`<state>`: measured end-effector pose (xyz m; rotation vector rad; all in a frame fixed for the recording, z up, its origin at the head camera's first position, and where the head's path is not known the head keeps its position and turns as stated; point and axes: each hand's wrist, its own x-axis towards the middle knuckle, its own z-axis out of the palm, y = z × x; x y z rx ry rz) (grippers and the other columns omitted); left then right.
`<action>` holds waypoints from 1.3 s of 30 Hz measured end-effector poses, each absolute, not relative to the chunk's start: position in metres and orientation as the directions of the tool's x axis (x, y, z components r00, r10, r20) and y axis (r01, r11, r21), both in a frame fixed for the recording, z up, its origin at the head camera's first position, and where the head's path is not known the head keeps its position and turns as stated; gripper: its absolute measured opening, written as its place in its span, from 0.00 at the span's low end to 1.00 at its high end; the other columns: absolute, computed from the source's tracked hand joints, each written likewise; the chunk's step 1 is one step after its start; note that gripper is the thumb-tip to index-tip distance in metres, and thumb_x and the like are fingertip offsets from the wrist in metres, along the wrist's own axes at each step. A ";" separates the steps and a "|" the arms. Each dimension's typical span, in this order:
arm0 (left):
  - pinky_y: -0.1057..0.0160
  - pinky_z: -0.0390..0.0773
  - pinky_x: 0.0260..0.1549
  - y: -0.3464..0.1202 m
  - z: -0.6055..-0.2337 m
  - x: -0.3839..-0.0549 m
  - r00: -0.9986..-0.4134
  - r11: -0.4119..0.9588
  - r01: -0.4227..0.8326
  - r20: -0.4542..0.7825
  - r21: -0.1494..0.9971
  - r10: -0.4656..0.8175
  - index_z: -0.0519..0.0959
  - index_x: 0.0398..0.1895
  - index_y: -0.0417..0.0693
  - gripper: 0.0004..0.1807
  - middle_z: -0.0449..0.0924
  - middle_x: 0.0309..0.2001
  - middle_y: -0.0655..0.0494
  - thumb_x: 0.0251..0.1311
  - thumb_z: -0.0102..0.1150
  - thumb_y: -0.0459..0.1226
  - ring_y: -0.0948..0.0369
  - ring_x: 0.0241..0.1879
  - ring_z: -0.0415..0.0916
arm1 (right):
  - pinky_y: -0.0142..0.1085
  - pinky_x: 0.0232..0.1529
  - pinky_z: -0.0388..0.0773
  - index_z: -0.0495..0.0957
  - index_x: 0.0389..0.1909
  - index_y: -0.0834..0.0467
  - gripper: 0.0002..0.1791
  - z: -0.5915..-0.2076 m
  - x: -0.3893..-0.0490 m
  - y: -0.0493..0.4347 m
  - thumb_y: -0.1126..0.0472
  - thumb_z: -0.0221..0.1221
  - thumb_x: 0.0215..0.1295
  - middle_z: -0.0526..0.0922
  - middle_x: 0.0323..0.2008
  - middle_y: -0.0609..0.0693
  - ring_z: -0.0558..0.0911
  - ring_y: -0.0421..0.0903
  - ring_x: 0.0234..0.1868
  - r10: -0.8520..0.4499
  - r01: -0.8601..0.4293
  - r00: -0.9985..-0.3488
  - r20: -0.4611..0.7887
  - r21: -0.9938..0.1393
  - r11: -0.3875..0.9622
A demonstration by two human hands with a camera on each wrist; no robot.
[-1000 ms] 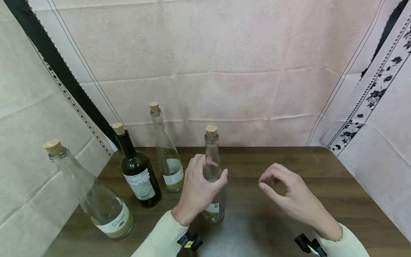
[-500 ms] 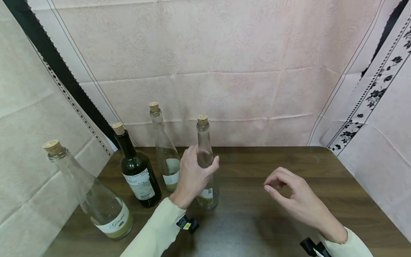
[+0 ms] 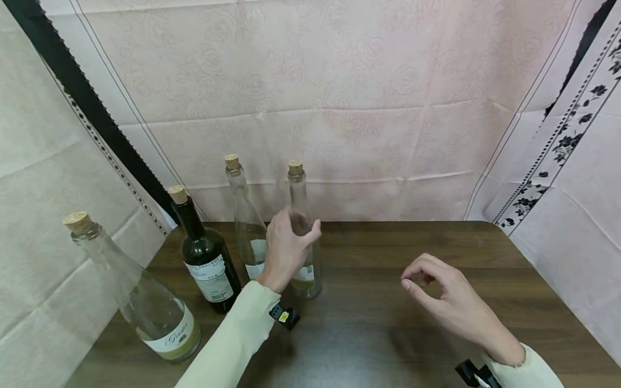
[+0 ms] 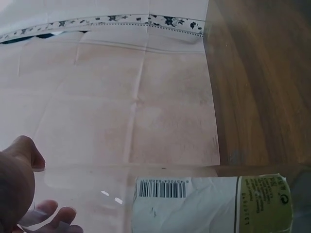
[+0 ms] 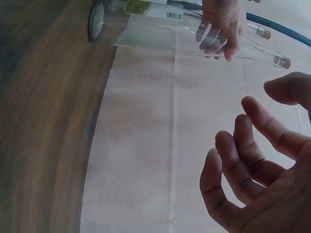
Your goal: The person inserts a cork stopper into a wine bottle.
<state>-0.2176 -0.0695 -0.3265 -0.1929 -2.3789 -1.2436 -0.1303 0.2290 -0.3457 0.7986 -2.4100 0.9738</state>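
Observation:
My left hand (image 3: 285, 253) grips a clear glass bottle (image 3: 305, 276), fingers behind it and thumb on its right side. The bottle stands upright with a cork (image 3: 295, 167) in its mouth. Its white and green label (image 4: 189, 206) with a barcode fills the lower part of the left wrist view. In the right wrist view, the left fingers show through the glass. My right hand (image 3: 448, 304) hovers over the right side of the table, fingers loosely bent and holding nothing. Just left of the gripped bottle is a second clear corked bottle (image 3: 245, 207), partly hidden behind the left hand.
A dark green corked bottle (image 3: 206, 250) with a white label stands further left. Nearest the front left is a larger clear corked bottle (image 3: 138, 291). The brown wooden table (image 3: 368, 345) meets a hanging pale cloth (image 3: 339, 108) at its back edge.
My left hand has moved the gripped bottle back and to the left, closer to the second clear bottle. The right hand has shifted slightly right and down.

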 end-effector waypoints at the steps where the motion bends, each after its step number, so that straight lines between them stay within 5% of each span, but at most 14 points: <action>1: 0.52 0.74 0.50 -0.070 -0.327 -0.220 -0.888 0.585 0.322 0.452 0.744 -0.086 0.78 0.40 0.50 0.15 0.80 0.40 0.55 0.63 0.64 0.50 0.55 0.44 0.76 | 0.26 0.44 0.71 0.78 0.38 0.36 0.20 -0.346 -0.131 0.230 0.69 0.67 0.62 0.80 0.37 0.31 0.77 0.30 0.40 -0.349 -0.643 -0.747 0.566 -0.485 0.593; 10: 0.50 0.79 0.53 -0.070 -0.323 -0.237 -0.897 0.547 0.302 0.427 0.781 -0.116 0.77 0.46 0.45 0.18 0.81 0.45 0.50 0.64 0.64 0.48 0.52 0.49 0.79 | 0.24 0.45 0.71 0.79 0.38 0.37 0.16 -0.353 -0.131 0.235 0.65 0.67 0.65 0.83 0.36 0.39 0.77 0.32 0.39 -0.331 -0.618 -0.767 0.551 -0.490 0.615; 15: 0.49 0.78 0.53 -0.070 -0.322 -0.246 -0.897 0.530 0.303 0.424 0.792 -0.121 0.76 0.49 0.43 0.19 0.81 0.48 0.45 0.65 0.65 0.47 0.48 0.51 0.78 | 0.25 0.42 0.72 0.80 0.37 0.39 0.13 -0.357 -0.131 0.237 0.64 0.67 0.65 0.81 0.35 0.35 0.77 0.31 0.38 -0.311 -0.583 -0.783 0.539 -0.462 0.668; 20: 0.50 0.79 0.52 -0.070 -0.322 -0.254 -0.889 0.536 0.306 0.438 0.787 -0.137 0.76 0.47 0.46 0.17 0.81 0.46 0.49 0.65 0.65 0.47 0.49 0.50 0.79 | 0.38 0.45 0.77 0.81 0.44 0.42 0.04 -0.353 -0.124 0.236 0.52 0.63 0.71 0.82 0.41 0.36 0.79 0.38 0.45 -0.226 -0.443 -0.833 0.504 -0.365 0.819; 24: 0.50 0.80 0.51 -0.071 -0.321 -0.261 -0.881 0.545 0.300 0.447 0.783 -0.157 0.76 0.47 0.47 0.16 0.81 0.45 0.50 0.64 0.65 0.47 0.50 0.49 0.79 | 0.57 0.50 0.77 0.79 0.58 0.46 0.20 -0.346 -0.121 0.238 0.42 0.60 0.71 0.82 0.56 0.46 0.78 0.50 0.60 -0.213 -0.374 -0.859 0.466 -0.287 0.882; 30: 0.51 0.80 0.51 -0.068 -0.321 -0.273 -0.878 0.563 0.277 0.443 0.779 -0.181 0.76 0.49 0.48 0.17 0.82 0.46 0.50 0.64 0.66 0.46 0.52 0.49 0.80 | 0.64 0.63 0.67 0.69 0.73 0.45 0.40 -0.341 -0.123 0.247 0.32 0.61 0.64 0.69 0.74 0.58 0.62 0.59 0.78 -0.242 -0.351 -0.885 0.398 -0.229 0.908; 39: 0.49 0.77 0.55 -0.067 -0.322 -0.272 -0.858 0.611 0.281 0.479 0.740 -0.186 0.69 0.61 0.46 0.28 0.77 0.55 0.48 0.64 0.66 0.48 0.51 0.55 0.75 | 0.72 0.73 0.42 0.44 0.82 0.36 0.52 -0.342 -0.133 0.254 0.25 0.55 0.63 0.44 0.83 0.56 0.39 0.63 0.83 -0.258 -0.312 -0.933 0.249 -0.209 0.927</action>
